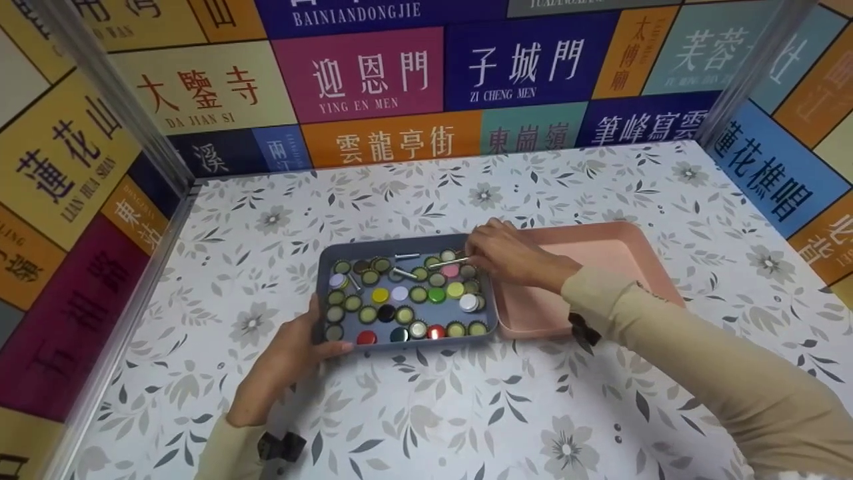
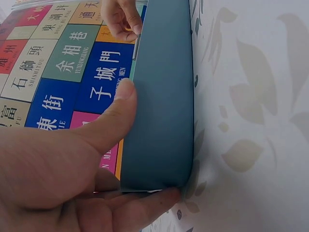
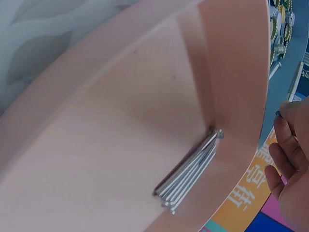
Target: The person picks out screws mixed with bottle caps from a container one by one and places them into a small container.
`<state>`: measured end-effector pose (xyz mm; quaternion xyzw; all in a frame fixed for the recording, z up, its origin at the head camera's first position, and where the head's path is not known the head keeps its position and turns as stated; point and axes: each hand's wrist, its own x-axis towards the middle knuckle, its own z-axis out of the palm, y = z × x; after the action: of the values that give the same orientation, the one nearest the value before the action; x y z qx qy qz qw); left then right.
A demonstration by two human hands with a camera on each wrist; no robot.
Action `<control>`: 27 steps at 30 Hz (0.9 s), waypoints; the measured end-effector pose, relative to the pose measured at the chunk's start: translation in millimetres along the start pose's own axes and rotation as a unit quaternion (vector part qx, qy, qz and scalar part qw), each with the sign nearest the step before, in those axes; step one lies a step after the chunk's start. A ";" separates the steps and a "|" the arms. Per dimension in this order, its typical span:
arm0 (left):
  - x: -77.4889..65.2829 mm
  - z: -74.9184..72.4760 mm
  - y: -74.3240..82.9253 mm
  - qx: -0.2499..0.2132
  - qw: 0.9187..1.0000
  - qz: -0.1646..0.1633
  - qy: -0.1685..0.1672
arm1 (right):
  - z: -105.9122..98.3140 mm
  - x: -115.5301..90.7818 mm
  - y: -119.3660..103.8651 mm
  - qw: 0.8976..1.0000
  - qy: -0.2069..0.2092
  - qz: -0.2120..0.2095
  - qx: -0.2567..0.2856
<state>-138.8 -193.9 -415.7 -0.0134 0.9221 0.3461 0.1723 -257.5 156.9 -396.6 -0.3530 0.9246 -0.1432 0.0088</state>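
A blue-grey tray full of bottle caps lies on the table, with a few metal screws among the caps. My left hand grips its near left corner, thumb along the front wall and fingers at the left side, as the left wrist view shows. Over the tray's far right corner, my right hand pinches a long metal screw by one end; the screw points left above the caps. Its ridged shaft shows at the right edge of the right wrist view.
A pink tray stands against the blue-grey tray's right side. Inside it, a bundle of long metal screws lies along one wall, hidden behind the right arm in the head view. Panels with Chinese lettering enclose the flower-patterned table.
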 end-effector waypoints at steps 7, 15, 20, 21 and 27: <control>-0.4 0.8 -0.3 0.001 1.000 0.004 0.005 | -0.1 -10.7 15.1 0.999 0.029 -0.009 0.009; -1.3 0.6 -1.6 0.002 1.000 0.014 0.004 | -2.9 -21.8 25.8 0.999 0.022 0.012 0.035; -2.8 -0.4 -2.0 0.006 1.000 0.023 0.003 | -4.6 -27.4 29.8 0.997 -0.002 0.053 0.054; -2.9 -0.5 -1.9 0.007 1.000 0.023 0.003 | -4.4 -28.8 30.9 0.997 -0.003 0.058 0.057; -1.5 -0.3 -1.2 0.008 1.000 0.018 0.000 | -1.6 -38.5 38.9 0.996 0.015 0.062 0.056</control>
<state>-137.3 -195.1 -415.7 0.0045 0.9250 0.3419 0.1658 -254.0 210.1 -408.9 -0.2915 0.9353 -0.1992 0.0238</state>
